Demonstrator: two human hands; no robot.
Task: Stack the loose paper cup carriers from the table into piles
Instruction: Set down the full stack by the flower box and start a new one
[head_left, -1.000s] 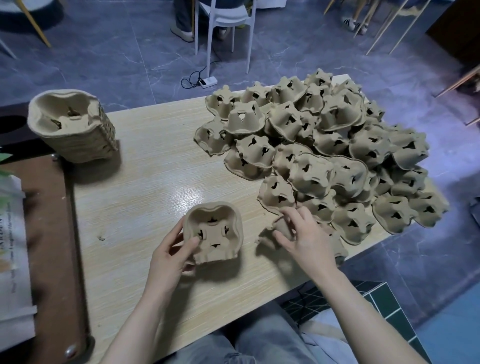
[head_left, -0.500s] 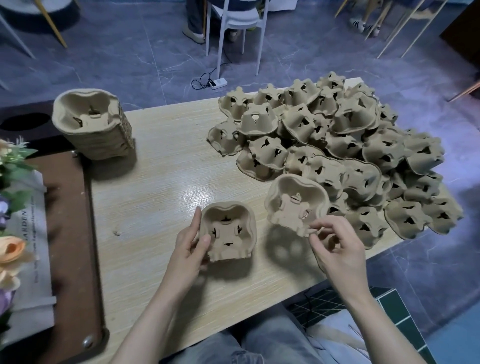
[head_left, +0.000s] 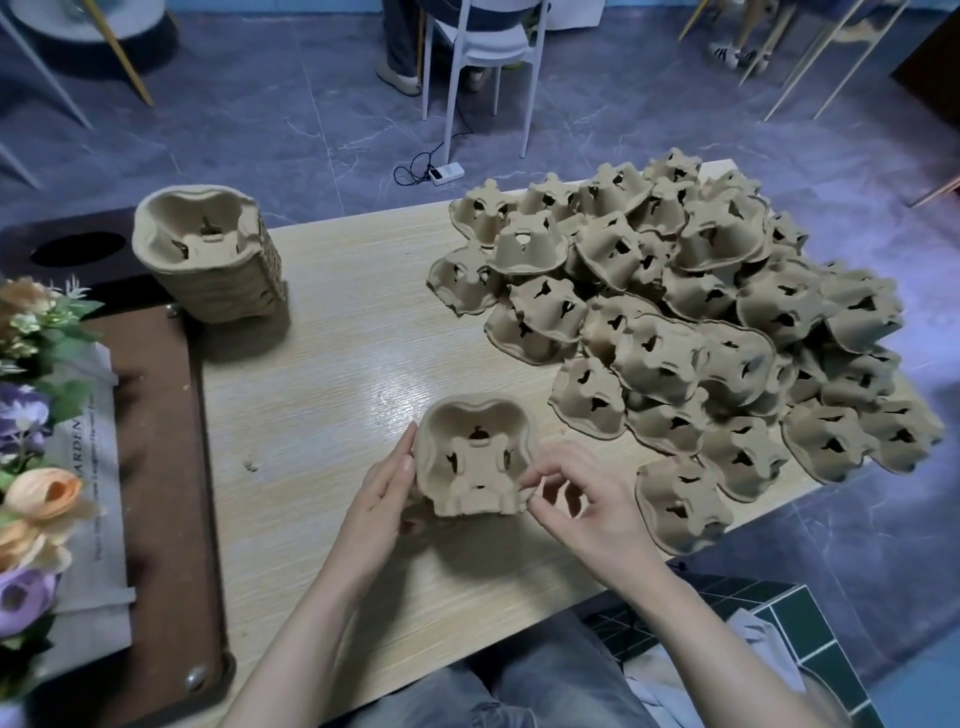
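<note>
Down at the near edge of the pale wood surface (head_left: 322, 364), small stack of cup carriers (head_left: 475, 457), cups up. Left hand (head_left: 382, 499) flat against its left side, fingers straight and pressing the rim. Right hand (head_left: 587, 506) at the lower right corner, thumb and forefinger pinching the rim, other fingers loosely curled. Over on the right, big heap of loose carriers (head_left: 701, 322), mostly upside down, spilling toward the surface's far and right edges. At the far left corner, tall finished pile (head_left: 208, 254), upright, well apart from the hands. Off to the left, brown tray (head_left: 166, 467) with flowers (head_left: 36, 493). Beyond, white chair (head_left: 483, 47) on the grey floor.
</note>
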